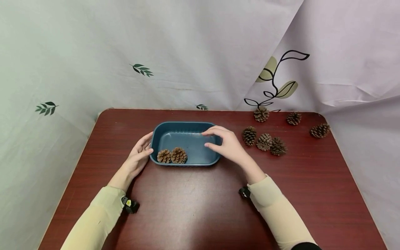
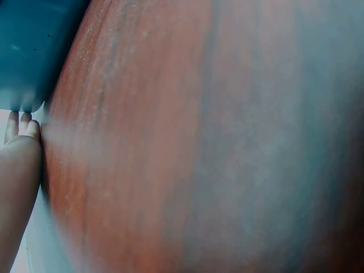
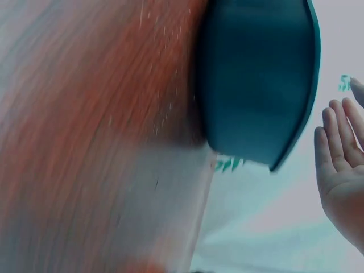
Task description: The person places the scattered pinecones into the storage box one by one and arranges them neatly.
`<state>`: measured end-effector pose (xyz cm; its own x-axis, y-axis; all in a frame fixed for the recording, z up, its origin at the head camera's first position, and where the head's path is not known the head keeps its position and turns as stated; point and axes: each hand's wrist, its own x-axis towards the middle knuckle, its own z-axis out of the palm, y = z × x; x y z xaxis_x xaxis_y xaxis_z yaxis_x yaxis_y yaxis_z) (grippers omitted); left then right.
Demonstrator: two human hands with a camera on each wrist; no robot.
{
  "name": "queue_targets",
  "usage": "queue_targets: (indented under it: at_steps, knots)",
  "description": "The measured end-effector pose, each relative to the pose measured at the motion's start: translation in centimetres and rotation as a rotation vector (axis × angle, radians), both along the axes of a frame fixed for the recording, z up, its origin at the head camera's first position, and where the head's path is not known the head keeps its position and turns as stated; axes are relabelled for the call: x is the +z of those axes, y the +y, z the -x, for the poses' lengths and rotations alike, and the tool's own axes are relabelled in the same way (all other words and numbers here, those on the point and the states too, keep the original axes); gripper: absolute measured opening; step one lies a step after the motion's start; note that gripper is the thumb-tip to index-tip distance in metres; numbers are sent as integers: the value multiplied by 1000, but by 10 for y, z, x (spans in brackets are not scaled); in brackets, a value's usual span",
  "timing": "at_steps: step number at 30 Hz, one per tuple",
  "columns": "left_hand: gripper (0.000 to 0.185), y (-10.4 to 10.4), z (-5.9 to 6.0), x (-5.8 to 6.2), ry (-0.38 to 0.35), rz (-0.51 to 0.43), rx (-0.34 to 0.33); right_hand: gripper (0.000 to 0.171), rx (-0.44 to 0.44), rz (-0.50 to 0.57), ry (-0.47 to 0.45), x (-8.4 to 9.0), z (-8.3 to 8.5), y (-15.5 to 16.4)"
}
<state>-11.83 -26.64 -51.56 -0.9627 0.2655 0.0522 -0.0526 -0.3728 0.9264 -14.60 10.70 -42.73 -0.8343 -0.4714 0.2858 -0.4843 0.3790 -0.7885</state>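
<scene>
With the left hand [image 1: 137, 158] resting flat against the left end of the blue tray [image 1: 175, 126] on the tabletop [image 1: 193, 205], the right hand [image 1: 226, 142], fingers relaxed over its right rim, should steady it gently so the two pine cones [image 1: 172, 156] inside stay put.

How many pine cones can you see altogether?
8: two pine cones in the blue tray, three clustered right of it, three near the table's far edge.

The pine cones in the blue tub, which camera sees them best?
The head view: two pine cones lie side by side at the tub's near left. The left wrist view shows only a blurred corner of the tub, the right wrist view only its outside; neither shows the cones.
</scene>
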Motion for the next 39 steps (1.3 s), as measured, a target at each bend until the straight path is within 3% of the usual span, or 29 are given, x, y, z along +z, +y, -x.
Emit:
queue_targets:
  at_steps: [13,22,33,39]
  knots:
    - [64,1,0,-1,6,8,1,33,-171,43,-28,-1,3,51]
    - [64,1,1,0,8,14,-4,32,-230,109,-35,-5,2,88]
    - [58,7,-1,15,-121,130,49,30,-328,116,-30,-5,0,128]
    - [56,16,-2,18,-123,95,83,31,-353,126,-38,-4,0,151]
